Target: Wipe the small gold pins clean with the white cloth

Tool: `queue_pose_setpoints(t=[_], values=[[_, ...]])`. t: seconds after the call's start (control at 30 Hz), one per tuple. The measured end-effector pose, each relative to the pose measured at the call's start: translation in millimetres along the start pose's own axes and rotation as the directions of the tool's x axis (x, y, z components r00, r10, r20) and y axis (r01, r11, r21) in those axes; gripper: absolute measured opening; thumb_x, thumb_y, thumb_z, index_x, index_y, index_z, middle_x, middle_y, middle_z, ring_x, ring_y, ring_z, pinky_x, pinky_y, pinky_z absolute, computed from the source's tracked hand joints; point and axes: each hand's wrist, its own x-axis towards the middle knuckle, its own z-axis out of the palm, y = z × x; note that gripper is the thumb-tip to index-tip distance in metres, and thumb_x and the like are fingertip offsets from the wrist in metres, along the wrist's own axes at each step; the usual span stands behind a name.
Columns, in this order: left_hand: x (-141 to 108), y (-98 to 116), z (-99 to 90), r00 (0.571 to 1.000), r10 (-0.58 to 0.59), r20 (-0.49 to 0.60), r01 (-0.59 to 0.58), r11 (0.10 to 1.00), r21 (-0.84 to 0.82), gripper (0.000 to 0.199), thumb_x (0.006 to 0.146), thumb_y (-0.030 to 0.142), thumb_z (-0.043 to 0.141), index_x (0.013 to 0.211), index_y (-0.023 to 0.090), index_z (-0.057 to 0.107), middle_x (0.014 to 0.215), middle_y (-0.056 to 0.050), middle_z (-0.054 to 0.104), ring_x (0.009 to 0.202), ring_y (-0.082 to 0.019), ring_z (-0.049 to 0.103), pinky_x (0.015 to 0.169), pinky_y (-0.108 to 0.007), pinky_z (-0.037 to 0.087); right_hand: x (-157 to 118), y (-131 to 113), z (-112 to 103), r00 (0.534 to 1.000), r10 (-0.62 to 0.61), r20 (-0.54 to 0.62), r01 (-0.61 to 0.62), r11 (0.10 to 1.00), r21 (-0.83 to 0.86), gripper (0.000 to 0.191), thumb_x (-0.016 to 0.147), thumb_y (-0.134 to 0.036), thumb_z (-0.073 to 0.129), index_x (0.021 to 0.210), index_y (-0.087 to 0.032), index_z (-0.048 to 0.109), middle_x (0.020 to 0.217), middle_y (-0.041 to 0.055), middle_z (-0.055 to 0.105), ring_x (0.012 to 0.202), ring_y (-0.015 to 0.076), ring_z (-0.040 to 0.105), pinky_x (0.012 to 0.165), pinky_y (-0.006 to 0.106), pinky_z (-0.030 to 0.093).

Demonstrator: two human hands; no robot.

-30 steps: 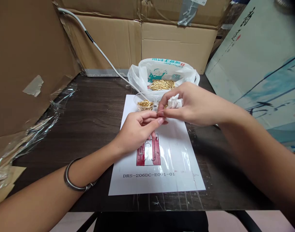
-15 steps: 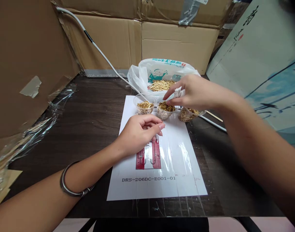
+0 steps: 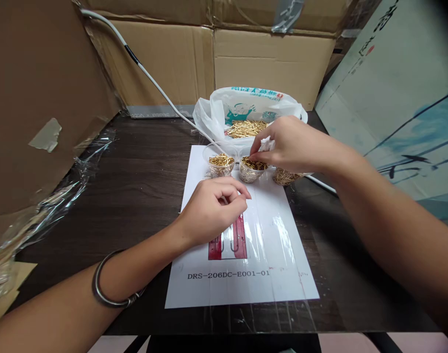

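Observation:
My right hand (image 3: 283, 147) is over the middle clear plastic cup (image 3: 250, 175), thumb and forefinger pinched together at the small brass pins (image 3: 256, 163) inside. Any pin between those fingertips is too small to make out. A crumpled white bit (image 3: 267, 144) shows by its palm; I cannot tell whether it is held. My left hand (image 3: 216, 208) hovers or rests over the paper sheet (image 3: 242, 289), just in front of the cups. Its fingers are curled with thumb and forefinger together, and whatever they may hold is hidden. The sheet bears a red printed picture (image 3: 240, 240), partly covered by this hand.
To the left stands another cup (image 3: 221, 169) of brass pins, and a third cup (image 3: 283, 177) sits under my right hand. Behind them is a white plastic bag (image 3: 212, 115) with longer brass pins (image 3: 246, 128). A white cable (image 3: 161, 90) crosses the back; cardboard walls (image 3: 165, 63) enclose the dark table.
My right hand's fingers have lowered to the middle cup and closed from apart into a pinch. The left fingers have curled in more. The view has shifted slightly.

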Motion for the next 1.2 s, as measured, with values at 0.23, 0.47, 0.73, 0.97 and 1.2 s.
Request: queue_pose_setpoints(t=[0.23,0.47,0.73,0.97,1.2], values=[[1,-1,-1.7,1.000,-0.003,-0.001,0.003,1.000,-0.027,0.032,0.071,0.007,0.047,0.040,0.015,0.044,0.058,0.000,0.055,0.055,-0.008,0.048,0.055,-0.026,0.037,-16,-24,-5,0.990,-0.024,-0.136,0.037,0.995,0.091,0.012,0.078,-0.029,0.067,0.071,-0.020,0.065,0.056,-0.0010,0.055,0.056,0.0139,0.049,0.058,0.030,0.035],[1,-1,-2.8,1.000,-0.012,-0.005,0.012,1.000,0.023,0.043,0.078,0.017,0.048,0.044,0.016,0.022,0.048,0.003,0.028,0.048,-0.006,0.026,0.048,-0.026,0.023,-78,-68,47,0.864,0.250,-0.436,-0.022,0.886,0.463,0.008,0.084,-0.027,0.061,0.080,-0.024,0.055,0.074,-0.0009,0.061,0.063,0.0131,0.051,0.058,0.030,0.037],[0,1,-0.6,0.985,-0.170,0.006,0.170,0.983,-0.063,0.037,0.076,0.020,0.056,0.046,0.015,0.036,0.045,0.005,0.033,0.044,-0.005,0.031,0.044,-0.021,0.025,-79,-58,72,0.869,0.401,-0.291,-0.072,0.683,0.727,0.016,0.083,-0.032,0.062,0.074,-0.021,0.055,0.066,-0.0038,0.054,0.059,0.0108,0.047,0.055,0.026,0.036],[4,2,-2.9,0.989,-0.148,0.023,0.149,0.983,-0.103,0.032,0.080,0.028,0.059,0.054,0.015,0.046,0.047,0.005,0.041,0.044,-0.005,0.036,0.043,-0.020,0.028,-75,-45,67,0.895,0.376,-0.241,-0.072,0.654,0.753,0.013,0.079,-0.032,0.066,0.074,-0.021,0.060,0.069,-0.0034,0.059,0.062,0.0114,0.050,0.059,0.027,0.037],[0,4,-1.9,0.991,-0.110,0.073,0.118,0.987,-0.110,0.018,0.085,0.025,0.055,0.083,0.014,0.070,0.073,-0.003,0.069,0.051,-0.007,0.052,0.051,-0.019,0.042,-75,-40,69,0.894,0.403,-0.198,-0.102,0.611,0.785,0.013,0.082,-0.034,0.063,0.076,-0.021,0.063,0.074,-0.0016,0.063,0.069,0.0135,0.056,0.066,0.029,0.042]])
